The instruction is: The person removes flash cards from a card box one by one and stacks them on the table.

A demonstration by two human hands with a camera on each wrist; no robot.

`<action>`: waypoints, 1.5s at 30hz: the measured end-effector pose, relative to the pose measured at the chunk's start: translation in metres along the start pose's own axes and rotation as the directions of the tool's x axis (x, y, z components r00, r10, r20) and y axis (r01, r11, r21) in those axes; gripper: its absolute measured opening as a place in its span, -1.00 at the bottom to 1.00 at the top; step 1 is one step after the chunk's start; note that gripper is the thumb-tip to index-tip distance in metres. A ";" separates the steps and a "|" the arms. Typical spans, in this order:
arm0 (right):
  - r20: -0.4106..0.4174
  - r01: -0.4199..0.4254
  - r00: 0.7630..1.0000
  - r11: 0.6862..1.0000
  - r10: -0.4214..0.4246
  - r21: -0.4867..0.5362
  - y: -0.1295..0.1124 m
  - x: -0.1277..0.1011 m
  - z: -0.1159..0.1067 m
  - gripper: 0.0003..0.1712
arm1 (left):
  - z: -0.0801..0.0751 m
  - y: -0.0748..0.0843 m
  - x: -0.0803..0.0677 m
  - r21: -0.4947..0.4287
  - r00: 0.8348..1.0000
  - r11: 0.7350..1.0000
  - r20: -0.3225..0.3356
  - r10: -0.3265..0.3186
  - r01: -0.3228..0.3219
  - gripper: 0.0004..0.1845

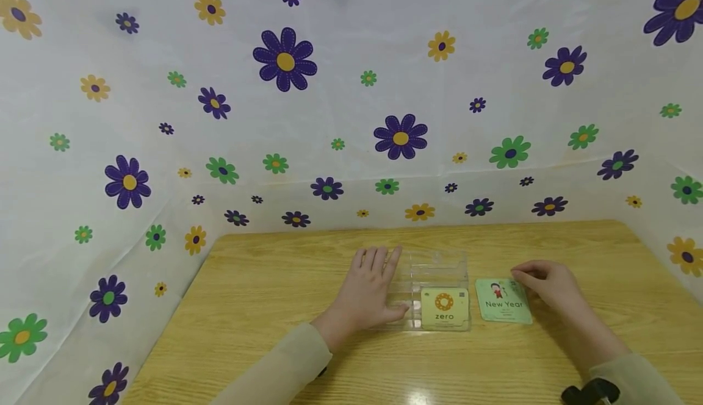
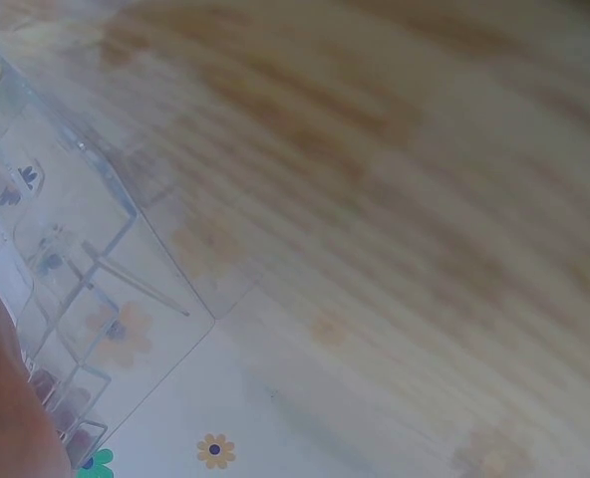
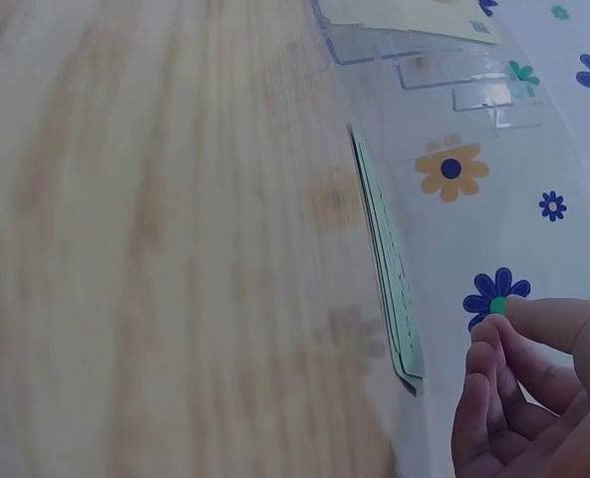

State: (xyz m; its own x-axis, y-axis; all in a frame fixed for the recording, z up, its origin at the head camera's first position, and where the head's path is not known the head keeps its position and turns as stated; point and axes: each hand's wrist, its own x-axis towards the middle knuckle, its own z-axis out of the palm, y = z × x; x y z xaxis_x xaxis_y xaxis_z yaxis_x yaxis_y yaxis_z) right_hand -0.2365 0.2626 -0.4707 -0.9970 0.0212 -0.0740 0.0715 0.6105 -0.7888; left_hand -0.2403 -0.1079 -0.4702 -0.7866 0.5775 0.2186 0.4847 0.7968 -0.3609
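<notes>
A clear plastic holder (image 1: 439, 260) with stepped compartments lies on the table, a yellow card reading "zero" (image 1: 443, 315) in its right front compartment. My left hand (image 1: 369, 292) rests over the holder's left part, fingers straight and thumb spread toward the yellow card. Right of the holder lies a small stack of green cards (image 1: 503, 308), the top one reading "New Year". My right hand (image 1: 551, 286) is at the stack's upper right corner, fingers loosely curled, thumb meeting the index fingertip. In the right wrist view a gap separates those fingertips (image 3: 496, 324) from the green cards.
The wooden table (image 1: 263, 283) reaches back to a white cloth (image 1: 340, 112) printed with flowers, which also hangs at both sides. A black device (image 1: 590, 391) is on my right wrist.
</notes>
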 end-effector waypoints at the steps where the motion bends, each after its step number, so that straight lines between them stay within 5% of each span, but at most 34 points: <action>1: 0.000 0.010 1.000 1.000 -0.010 -0.003 -0.001 -0.001 0.001 -0.60 | 0.000 0.000 0.000 0.000 1.000 1.000 -0.001 -0.001 0.001 0.22; 30: 0.028 0.157 0.987 0.987 -0.158 0.038 -0.040 -0.037 0.017 -0.63 | 0.005 0.003 -0.010 0.001 0.999 1.000 -0.031 0.015 -0.015 0.22; 45: 0.067 0.194 0.977 0.976 -0.201 0.095 -0.054 -0.032 0.016 -0.67 | 0.003 0.002 -0.002 0.005 1.000 1.000 -0.013 0.001 -0.001 0.22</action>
State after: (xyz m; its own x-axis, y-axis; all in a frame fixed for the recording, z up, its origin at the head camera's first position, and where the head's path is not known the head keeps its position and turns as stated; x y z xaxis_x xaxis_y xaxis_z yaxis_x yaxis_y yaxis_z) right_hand -0.2081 0.2167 -0.4356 -0.9869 -0.1549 0.0449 -0.1208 0.5254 -0.8422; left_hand -0.2386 -0.1081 -0.4740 -0.7812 0.5805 0.2296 0.4835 0.7953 -0.3656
